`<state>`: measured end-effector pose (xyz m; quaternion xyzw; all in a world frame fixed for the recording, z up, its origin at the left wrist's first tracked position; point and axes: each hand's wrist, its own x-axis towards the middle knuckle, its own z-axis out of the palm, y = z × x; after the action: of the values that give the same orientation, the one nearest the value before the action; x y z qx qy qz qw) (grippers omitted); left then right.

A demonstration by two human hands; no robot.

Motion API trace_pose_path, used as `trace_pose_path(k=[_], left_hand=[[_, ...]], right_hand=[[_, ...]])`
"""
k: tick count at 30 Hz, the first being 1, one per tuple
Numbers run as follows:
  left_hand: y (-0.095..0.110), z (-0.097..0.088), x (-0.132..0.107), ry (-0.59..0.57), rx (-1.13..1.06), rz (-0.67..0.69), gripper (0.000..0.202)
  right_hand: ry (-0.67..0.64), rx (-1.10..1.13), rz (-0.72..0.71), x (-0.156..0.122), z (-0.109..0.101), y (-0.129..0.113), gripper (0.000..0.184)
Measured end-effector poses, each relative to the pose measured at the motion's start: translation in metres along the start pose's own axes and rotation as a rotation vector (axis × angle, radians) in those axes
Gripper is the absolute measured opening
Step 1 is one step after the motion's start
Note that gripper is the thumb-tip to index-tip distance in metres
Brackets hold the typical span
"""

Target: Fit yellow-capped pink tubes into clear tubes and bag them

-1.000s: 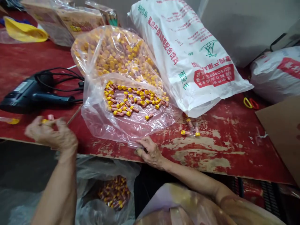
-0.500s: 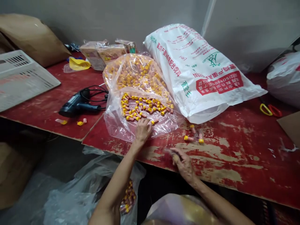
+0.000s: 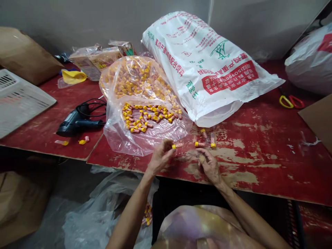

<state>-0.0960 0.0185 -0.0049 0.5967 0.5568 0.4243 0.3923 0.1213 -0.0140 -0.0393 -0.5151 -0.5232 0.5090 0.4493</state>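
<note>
In my left hand (image 3: 160, 158) is a small clear tube (image 3: 179, 145) of pink pellets, gripped at its yellow cap and pointing right. My right hand (image 3: 209, 166) pinches a thin piece of clear plastic (image 3: 192, 155), whose exact shape is blurred. The two hands face each other over the table's front edge. Just beyond them lies an open clear plastic bag (image 3: 121, 141) with a large heap of yellow-capped tubes (image 3: 141, 119). Several similar tubes (image 3: 203, 144) lie in a loose group beyond my right hand.
A dark heat gun (image 3: 75, 122) with its cord lies left on the worn red table (image 3: 259, 138). A big white printed sack (image 3: 207, 69) leans behind. Scissors (image 3: 292, 101) lie to the right, near cardboard (image 3: 317, 121). Below the table edge hangs another plastic bag (image 3: 103, 207).
My left hand has drawn back from the heap toward my right hand, bringing one tube out of the bag. The right hand keeps its pinch on the clear plastic. The view has shifted somewhat.
</note>
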Motion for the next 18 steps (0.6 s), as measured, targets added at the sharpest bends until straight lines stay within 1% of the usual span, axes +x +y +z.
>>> trace_pose_path(k=[2, 3, 5, 7, 9, 12, 14, 16, 18], left_hand=[[0.008, 0.012, -0.016, -0.121, -0.016, 0.005, 0.016], [0.012, 0.017, -0.022, -0.152, -0.018, 0.013, 0.015], [0.017, 0.027, -0.029, -0.150, -0.056, -0.002, 0.016], [0.018, 0.038, -0.034, -0.087, -0.129, -0.066, 0.021], [0.015, 0.051, -0.040, 0.007, -0.190, -0.157, 0.026], [0.007, 0.069, -0.050, 0.116, -0.237, -0.245, 0.033], [0.005, 0.079, -0.058, 0.170, -0.250, -0.250, 0.035], [0.008, 0.087, -0.067, 0.202, -0.252, -0.231, 0.035], [0.013, 0.092, -0.073, 0.190, -0.253, -0.215, 0.034]], right_hand=[[-0.031, -0.097, -0.094, 0.002, -0.005, -0.001, 0.030], [-0.045, -0.133, -0.137, 0.001, -0.006, -0.002, 0.027], [-0.081, -0.170, -0.201, -0.001, -0.007, -0.005, 0.025], [-0.112, -0.178, -0.232, -0.005, -0.007, -0.010, 0.024], [-0.123, -0.185, -0.233, -0.007, -0.007, -0.015, 0.023], [-0.090, -0.250, -0.225, -0.010, -0.006, -0.021, 0.020], [-0.072, -0.324, -0.236, -0.014, -0.004, -0.023, 0.021], [-0.049, -0.394, -0.278, -0.020, -0.002, -0.022, 0.023], [-0.030, -0.426, -0.288, -0.025, -0.002, -0.021, 0.023]])
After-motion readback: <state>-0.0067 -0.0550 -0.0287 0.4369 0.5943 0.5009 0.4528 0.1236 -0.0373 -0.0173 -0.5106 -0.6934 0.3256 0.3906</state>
